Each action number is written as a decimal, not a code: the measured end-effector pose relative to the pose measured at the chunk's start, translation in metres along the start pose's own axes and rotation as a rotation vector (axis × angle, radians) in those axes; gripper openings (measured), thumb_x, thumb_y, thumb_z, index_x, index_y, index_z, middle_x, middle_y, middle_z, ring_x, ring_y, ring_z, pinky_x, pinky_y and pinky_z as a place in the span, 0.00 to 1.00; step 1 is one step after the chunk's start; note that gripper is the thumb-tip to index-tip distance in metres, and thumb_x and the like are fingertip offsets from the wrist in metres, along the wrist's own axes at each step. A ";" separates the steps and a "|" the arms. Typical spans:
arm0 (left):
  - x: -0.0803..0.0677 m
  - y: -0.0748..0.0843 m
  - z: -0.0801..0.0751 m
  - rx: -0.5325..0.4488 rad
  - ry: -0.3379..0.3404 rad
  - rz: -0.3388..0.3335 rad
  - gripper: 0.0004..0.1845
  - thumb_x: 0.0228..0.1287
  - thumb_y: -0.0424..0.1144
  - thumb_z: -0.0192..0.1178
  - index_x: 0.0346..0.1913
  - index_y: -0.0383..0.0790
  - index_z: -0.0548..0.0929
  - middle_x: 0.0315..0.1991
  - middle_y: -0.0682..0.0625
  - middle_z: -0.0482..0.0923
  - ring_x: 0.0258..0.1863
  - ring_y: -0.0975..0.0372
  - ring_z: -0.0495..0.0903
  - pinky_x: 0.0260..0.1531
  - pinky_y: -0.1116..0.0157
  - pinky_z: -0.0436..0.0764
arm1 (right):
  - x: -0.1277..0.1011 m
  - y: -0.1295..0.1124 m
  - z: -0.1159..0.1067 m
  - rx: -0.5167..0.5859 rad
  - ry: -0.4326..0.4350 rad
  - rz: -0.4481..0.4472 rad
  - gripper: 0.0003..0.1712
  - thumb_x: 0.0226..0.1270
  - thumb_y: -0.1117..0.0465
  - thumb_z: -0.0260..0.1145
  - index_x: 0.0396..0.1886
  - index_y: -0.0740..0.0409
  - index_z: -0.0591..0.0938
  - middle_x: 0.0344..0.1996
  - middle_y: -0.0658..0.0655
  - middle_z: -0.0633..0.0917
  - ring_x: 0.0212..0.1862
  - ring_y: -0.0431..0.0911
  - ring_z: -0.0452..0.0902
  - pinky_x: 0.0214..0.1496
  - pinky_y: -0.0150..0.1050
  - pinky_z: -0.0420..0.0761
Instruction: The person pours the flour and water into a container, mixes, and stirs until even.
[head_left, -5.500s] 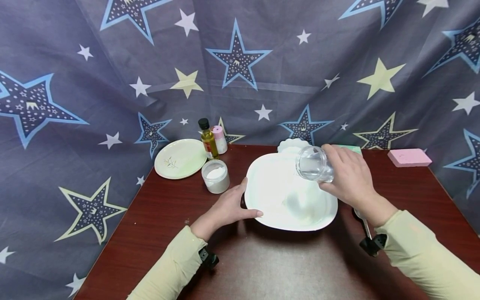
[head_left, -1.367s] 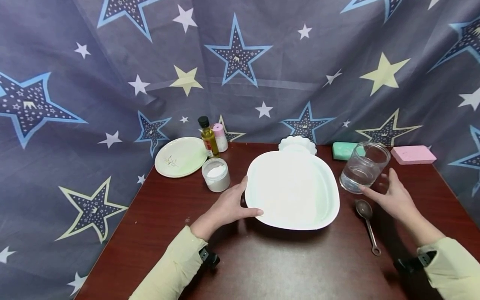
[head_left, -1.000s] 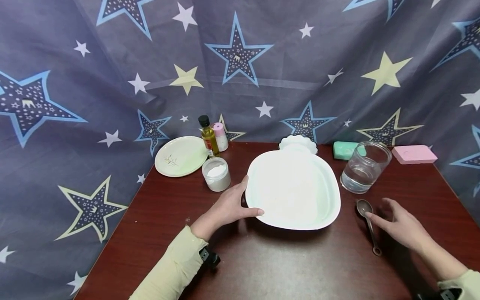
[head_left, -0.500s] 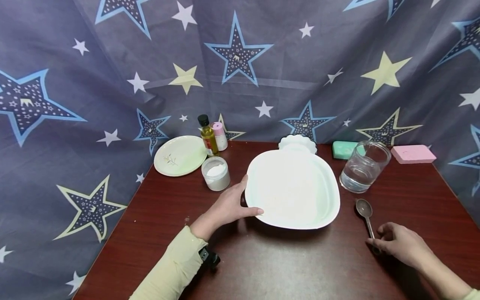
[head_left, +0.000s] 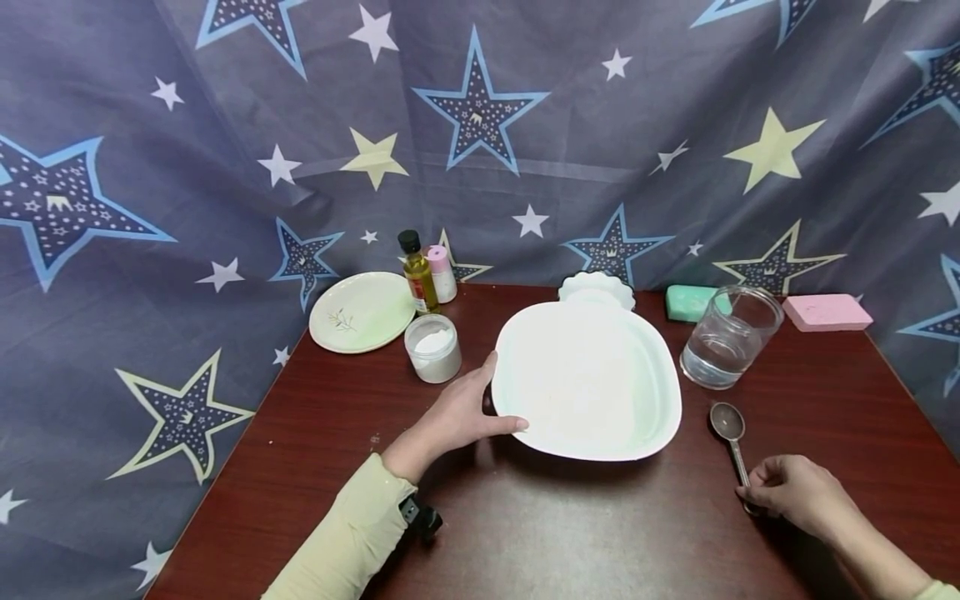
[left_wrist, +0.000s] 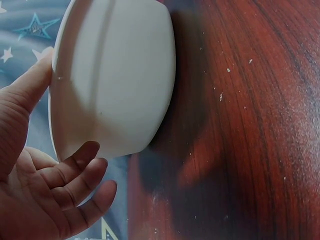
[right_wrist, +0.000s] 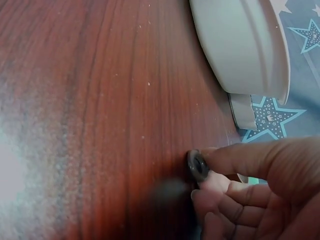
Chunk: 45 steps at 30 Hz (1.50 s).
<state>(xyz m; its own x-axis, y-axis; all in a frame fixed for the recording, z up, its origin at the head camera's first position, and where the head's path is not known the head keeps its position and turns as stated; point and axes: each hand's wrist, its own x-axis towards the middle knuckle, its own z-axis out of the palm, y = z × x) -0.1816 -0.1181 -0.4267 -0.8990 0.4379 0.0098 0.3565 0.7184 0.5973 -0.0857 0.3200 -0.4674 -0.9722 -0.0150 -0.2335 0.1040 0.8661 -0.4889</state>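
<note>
Basin (head_left: 585, 379) gripped by left hand (head_left: 456, 415), spoon (head_left: 728, 423) pinched by right hand (head_left: 798, 492) toward desk's (head_left: 585, 533) right edge, seemingly not yet lifted.

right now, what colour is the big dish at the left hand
White; the dish shows best in the head view.

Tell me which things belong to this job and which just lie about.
Likely job things:
white basin, touched by the left hand
spoon, pinched by the right hand
perhaps glass and open jar

Seemingly lying about:
oval plate
black-capped bottle
pink-capped container
scalloped white object
green block
pink block
</note>
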 end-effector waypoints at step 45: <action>0.000 -0.003 0.003 -0.017 0.014 0.010 0.61 0.48 0.61 0.72 0.78 0.38 0.49 0.68 0.39 0.67 0.60 0.56 0.72 0.57 0.57 0.71 | 0.034 -0.097 -0.084 0.376 0.035 -0.295 0.13 0.70 0.67 0.61 0.46 0.77 0.79 0.26 0.56 0.86 0.23 0.44 0.80 0.26 0.38 0.80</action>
<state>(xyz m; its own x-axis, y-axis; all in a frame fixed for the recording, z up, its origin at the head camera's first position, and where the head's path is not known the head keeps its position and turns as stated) -0.1824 -0.1189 -0.4309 -0.8991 0.4369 0.0272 0.3610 0.7050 0.6104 -0.1467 0.2775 -0.3575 -0.9774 -0.2108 -0.0141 -0.1149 0.5862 -0.8020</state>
